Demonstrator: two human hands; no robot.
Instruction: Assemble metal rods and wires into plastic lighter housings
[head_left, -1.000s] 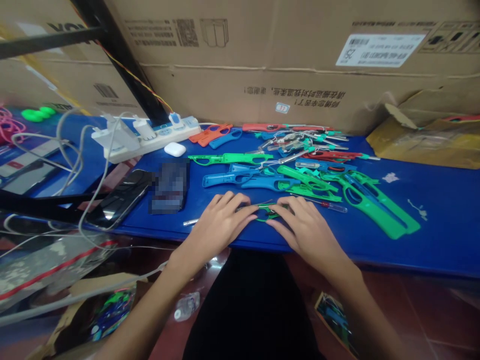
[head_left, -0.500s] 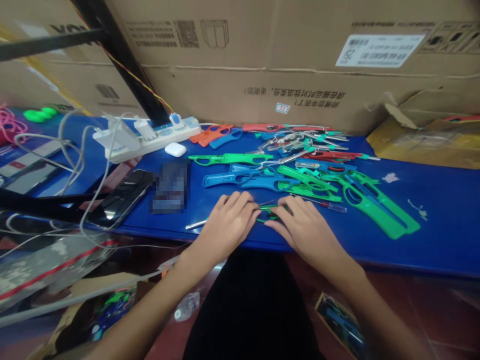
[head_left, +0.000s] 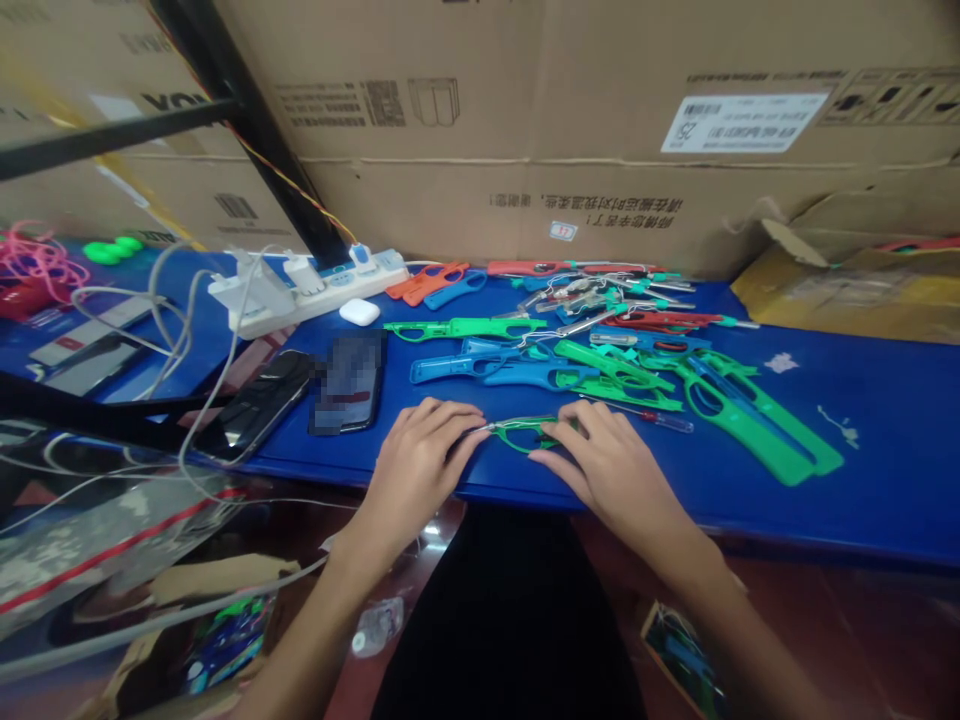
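Note:
Both of my hands rest on the front of a blue table point(head_left: 862, 500), meeting over a small green plastic piece with a metal part point(head_left: 521, 432). My left hand point(head_left: 420, 465) is curled, its fingertips pinching the piece's left metal end. My right hand point(head_left: 604, 465) presses its fingers on the right end of the same piece. Just behind them lies a pile of green, blue and red plastic handle shells point(head_left: 600, 350) with metal parts mixed in. A small screwdriver point(head_left: 652, 415) lies right of my right hand.
Two phones point(head_left: 349, 380) lie left of my hands, with a white power strip point(head_left: 307, 290), chargers, cables and a white earbud case point(head_left: 360, 311) behind. Large cardboard boxes point(head_left: 525, 130) wall the back. A black metal frame point(head_left: 247, 120) crosses the left. Boxes of parts sit on the floor.
My left hand has slid back left and curled, uncovering the green piece between the hands. The view shifted slightly, so everything sits a bit lower and to the right.

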